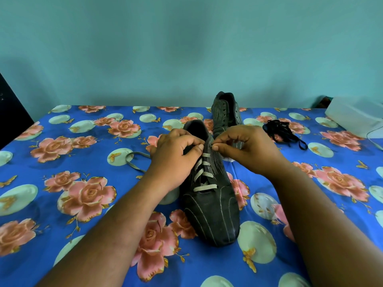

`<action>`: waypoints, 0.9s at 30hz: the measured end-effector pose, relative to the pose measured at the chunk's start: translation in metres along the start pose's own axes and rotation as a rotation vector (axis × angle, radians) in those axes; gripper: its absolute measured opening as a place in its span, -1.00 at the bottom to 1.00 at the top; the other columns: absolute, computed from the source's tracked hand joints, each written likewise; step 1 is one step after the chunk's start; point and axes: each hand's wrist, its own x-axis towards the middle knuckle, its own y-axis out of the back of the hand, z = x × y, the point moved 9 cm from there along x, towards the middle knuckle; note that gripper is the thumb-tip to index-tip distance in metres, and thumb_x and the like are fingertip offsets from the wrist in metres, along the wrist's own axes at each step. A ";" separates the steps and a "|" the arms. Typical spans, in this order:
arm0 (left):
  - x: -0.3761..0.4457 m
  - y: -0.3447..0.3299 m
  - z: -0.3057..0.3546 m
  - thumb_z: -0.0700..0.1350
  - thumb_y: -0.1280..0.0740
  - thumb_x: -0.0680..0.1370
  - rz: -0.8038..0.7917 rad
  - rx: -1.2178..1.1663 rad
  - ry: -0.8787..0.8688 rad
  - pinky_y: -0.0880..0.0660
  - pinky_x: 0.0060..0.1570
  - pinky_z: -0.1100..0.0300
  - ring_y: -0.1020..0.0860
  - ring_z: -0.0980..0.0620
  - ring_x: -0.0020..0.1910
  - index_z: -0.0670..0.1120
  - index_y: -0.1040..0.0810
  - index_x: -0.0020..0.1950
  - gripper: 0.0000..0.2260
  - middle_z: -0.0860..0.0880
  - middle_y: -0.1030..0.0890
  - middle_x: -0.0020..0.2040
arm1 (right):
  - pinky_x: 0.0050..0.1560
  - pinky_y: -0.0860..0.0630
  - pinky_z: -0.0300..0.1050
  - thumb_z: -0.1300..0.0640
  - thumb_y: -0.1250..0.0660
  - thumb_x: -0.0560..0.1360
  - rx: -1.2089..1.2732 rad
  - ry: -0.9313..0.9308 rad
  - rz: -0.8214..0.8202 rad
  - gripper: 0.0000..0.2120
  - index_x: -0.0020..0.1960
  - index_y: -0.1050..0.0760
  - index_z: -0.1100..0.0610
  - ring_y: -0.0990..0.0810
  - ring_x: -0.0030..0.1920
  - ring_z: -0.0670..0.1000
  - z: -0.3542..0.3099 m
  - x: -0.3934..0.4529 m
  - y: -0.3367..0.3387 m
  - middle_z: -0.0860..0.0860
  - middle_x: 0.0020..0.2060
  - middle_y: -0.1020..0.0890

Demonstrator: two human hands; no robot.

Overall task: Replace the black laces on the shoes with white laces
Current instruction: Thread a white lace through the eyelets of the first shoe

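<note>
A dark grey shoe (213,212) lies on the bed with its toe towards me. A white lace (202,188) crosses several of its lower eyelets. My left hand (176,150) grips the shoe's left upper edge, thumb on the tongue. My right hand (246,148) pinches the lace tip at an upper right eyelet. The lace's other end (132,160) loops out on the sheet to the left. A second dark shoe (226,112) without laces stands behind. The removed black laces (281,131) lie in a heap to its right.
The bed is covered by a blue sheet (83,204) with pink roses. A white plastic container (358,117) sits at the far right edge. A dark object (10,112) stands at the far left. A teal wall rises behind the bed.
</note>
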 end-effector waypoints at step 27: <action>0.005 -0.012 -0.007 0.07 -0.26 0.61 -0.089 0.025 0.179 -0.22 0.33 -0.11 -0.31 -0.02 0.33 0.20 -0.47 -0.31 -0.72 0.20 -0.48 0.14 | -0.25 -0.33 -0.07 0.01 -0.34 0.63 0.241 -0.392 -0.173 -0.70 -0.21 -0.51 0.16 -0.36 -0.33 0.02 0.014 -0.003 -0.029 0.16 -0.36 -0.41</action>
